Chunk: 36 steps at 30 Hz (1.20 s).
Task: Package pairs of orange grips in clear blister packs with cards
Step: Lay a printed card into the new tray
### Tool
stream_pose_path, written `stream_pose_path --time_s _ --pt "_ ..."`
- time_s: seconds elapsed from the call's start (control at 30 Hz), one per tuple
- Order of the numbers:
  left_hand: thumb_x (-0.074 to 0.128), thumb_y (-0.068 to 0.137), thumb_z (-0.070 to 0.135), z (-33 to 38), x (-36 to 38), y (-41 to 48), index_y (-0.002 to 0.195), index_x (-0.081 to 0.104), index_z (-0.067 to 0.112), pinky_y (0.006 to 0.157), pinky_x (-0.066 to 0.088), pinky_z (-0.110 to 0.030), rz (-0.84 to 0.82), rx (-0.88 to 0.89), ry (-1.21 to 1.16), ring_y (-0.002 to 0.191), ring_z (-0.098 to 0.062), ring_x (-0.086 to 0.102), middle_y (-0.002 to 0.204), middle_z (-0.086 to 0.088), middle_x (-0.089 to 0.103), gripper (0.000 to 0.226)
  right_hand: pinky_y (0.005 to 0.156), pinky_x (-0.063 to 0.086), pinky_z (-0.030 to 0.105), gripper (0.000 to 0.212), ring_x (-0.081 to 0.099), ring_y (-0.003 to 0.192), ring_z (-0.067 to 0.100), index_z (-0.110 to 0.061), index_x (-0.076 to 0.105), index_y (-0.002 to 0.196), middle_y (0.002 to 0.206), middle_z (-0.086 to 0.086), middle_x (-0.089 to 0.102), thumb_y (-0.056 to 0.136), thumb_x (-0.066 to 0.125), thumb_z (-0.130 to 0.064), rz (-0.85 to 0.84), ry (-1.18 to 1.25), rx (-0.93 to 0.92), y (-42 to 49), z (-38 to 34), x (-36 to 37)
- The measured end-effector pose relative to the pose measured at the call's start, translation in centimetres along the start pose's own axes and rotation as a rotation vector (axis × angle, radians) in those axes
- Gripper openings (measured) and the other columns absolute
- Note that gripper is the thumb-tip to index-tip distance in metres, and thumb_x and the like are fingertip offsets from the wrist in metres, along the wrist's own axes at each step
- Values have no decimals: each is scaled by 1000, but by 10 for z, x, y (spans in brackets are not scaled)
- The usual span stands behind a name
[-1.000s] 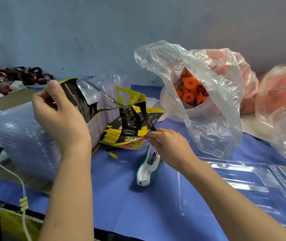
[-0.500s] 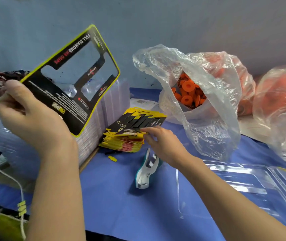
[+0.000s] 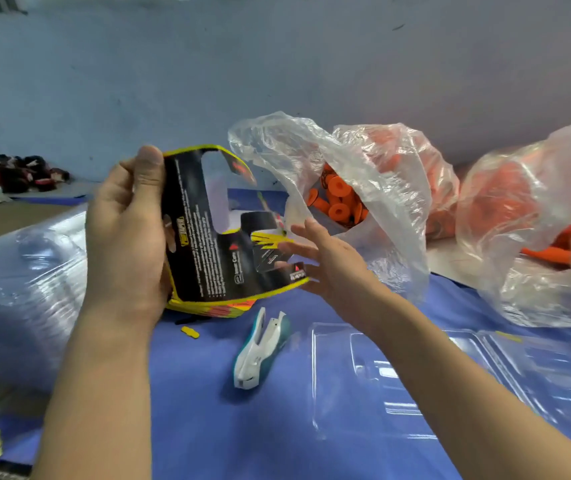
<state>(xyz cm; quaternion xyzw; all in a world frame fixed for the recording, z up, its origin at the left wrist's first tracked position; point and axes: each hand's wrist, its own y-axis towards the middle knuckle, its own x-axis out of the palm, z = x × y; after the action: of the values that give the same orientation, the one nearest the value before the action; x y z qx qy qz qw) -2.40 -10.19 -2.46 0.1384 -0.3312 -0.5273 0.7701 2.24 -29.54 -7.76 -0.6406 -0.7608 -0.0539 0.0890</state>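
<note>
1. Card point(image 3: 201, 251), black with a yellow border and cut-out windows, is held up over the table point(image 3: 190, 427) in the middle of our view, with its printed side towards us and its long side roughly upright.
2. We see the left hand point(image 3: 128, 233) gripping the card's left edge. The thumb lies up the near face, and the fingers wrap behind it, mostly hidden.
3. The right hand point(image 3: 332, 261) holds nothing. Its fingers are straight and spread, with the tips at the card's lower right corner. Blur keeps us from telling whether they touch it.
4. Below the held card we make out the stack of cards point(image 3: 218, 309) lying on the table, with only its yellow and orange edge showing.
5. The orange grips point(image 3: 337, 207) sit loose in an open clear bag point(image 3: 395, 216) just behind the right hand. A second bag point(image 3: 519, 244) with more orange pieces lies to the right of it.
6. One clear blister pack point(image 3: 398, 382) lies flat on the blue table at front right, partly under the right forearm.
7. A pile of clear blister packs point(image 3: 24, 278) stands on the left, beside the left forearm.
8. A white and teal hand tool point(image 3: 260, 351) lies on the table between the two forearms, near a small yellow scrap point(image 3: 190, 331).
</note>
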Motion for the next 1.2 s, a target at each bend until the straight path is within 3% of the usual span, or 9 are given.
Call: stream_pose_path --time_s 0.1,0.2,0.33,0.43,0.57,0.73,0.83,0.93,1.2 --pt "60 95 42 -8 19 -13 86 63 22 68 50 -33 -117 -151 -5 76 -20 58 86 -5 63 22 57 56 28 35 73 80 24 -22 68 98 98 6 75 98 47 -50 -78 127 69 -19 -8 -15" --pt "58 96 41 -21 32 -19 89 64 20 55 52 -23 -141 -218 93 61 -11 60 75 1 67 23 57 56 28 28 68 66 18 -16 71 105 82 0 72 98 54 -37 -47 136 -31 -40 -10 -46" --pt "57 98 38 -52 40 -25 87 63 17 70 50 -38 -165 -231 377 69 -18 60 79 -5 69 25 51 50 26 17 56 58 14 -13 71 99 74 0 65 96 59 -25 176 -23 -159 -70 -8 -101" --pt "56 98 39 -72 48 -35 83 61 16 60 51 -36 -256 -153 667 54 -11 61 70 -2 68 29 47 50 27 16 56 54 12 -12 72 94 74 0 66 96 60 -23 344 -144 -146 -91 -2 -136" --pt "53 97 46 -90 63 -54 81 60 23 57 40 -31 -412 -93 912 61 -15 61 52 4 60 29 51 54 28 19 59 53 11 -16 75 84 74 -3 70 95 62 -22 430 -294 -94 -113 10 -167" --pt "57 94 45 -103 76 -69 77 61 23 59 35 -31 -498 -86 1033 67 -10 57 65 8 64 29 50 45 21 14 54 53 -1 -31 72 105 74 -2 70 92 65 -31 586 -540 -149 -124 36 -195" --pt "59 94 44 -110 78 -76 75 60 22 54 35 -18 -528 -79 1097 66 -2 55 62 5 64 29 58 41 19 21 59 64 -3 -33 70 111 74 -16 68 92 63 -36 597 -728 -174 -127 37 -203" --pt "60 93 44 -116 76 -81 71 58 24 55 37 -20 -560 -94 1116 64 -5 57 57 4 62 31 55 39 22 21 57 70 -2 -38 68 112 80 -34 60 93 57 -39 601 -991 -212 -130 34 -208" --pt "60 94 42 -124 66 -90 73 59 22 62 42 -35 -588 -140 1139 69 -14 60 64 3 64 29 69 38 17 20 55 84 1 -31 69 109 91 -19 60 95 56 -26 591 -1087 -321 -133 37 -218"
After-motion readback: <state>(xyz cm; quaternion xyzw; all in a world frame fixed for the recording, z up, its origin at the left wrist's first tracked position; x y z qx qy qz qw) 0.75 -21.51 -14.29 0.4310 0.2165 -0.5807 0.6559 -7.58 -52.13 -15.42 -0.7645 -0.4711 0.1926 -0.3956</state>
